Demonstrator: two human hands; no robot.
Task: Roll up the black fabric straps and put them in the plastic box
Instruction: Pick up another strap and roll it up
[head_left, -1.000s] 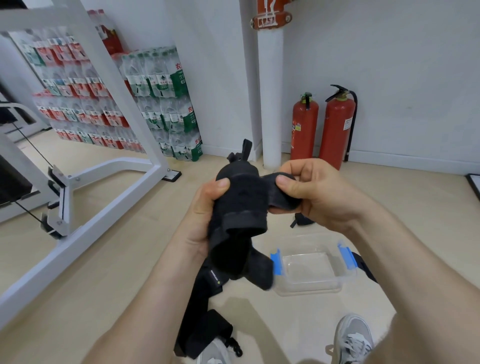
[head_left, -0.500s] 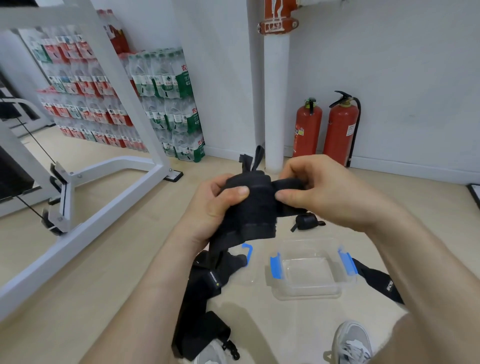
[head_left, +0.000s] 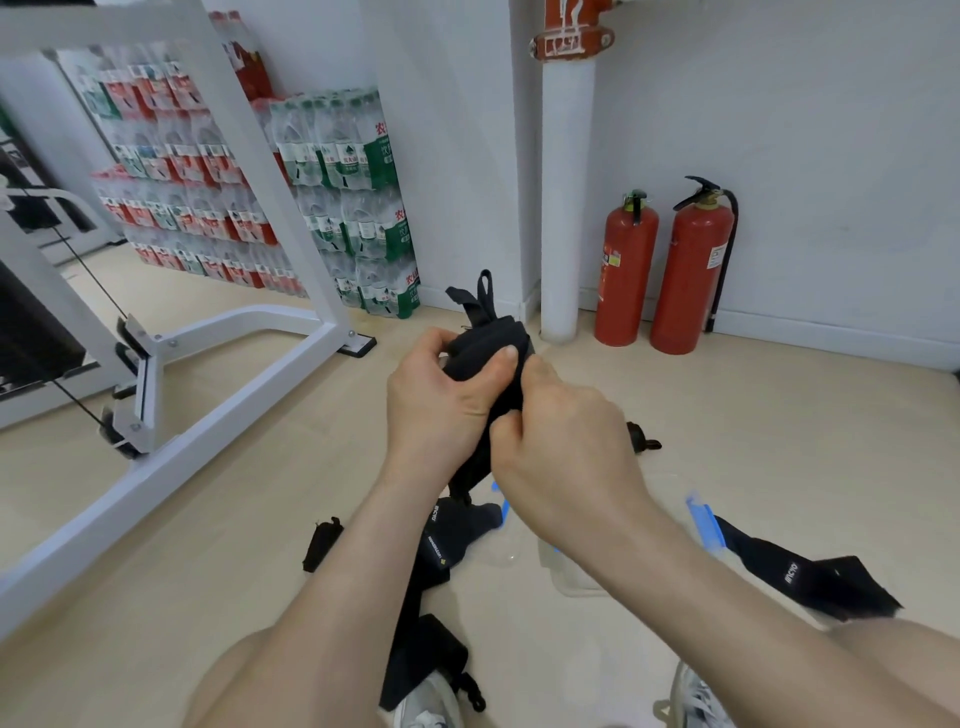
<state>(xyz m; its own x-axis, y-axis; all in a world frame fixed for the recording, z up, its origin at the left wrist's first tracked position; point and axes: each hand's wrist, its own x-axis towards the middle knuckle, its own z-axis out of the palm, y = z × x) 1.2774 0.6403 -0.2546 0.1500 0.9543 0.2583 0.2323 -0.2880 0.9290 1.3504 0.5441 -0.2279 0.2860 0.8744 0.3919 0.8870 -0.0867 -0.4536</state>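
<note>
Beige floor (head_left: 779, 441) lies below; left hand (head_left: 436, 410) and right hand (head_left: 561, 452) both clamp the rolled strap (head_left: 478, 347) above the box (head_left: 571, 582), a loose strap (head_left: 810, 577) lying just right of the box.

The scene is lit brightly and evenly by soft, diffuse light, and only faint shadows are cast on the floor (head_left: 753, 441). The white frame (head_left: 260, 171) is bowed by wide-angle distortion toward the edges. The stacked bottle packs (head_left: 337, 171) are rendered slightly soft.
</note>
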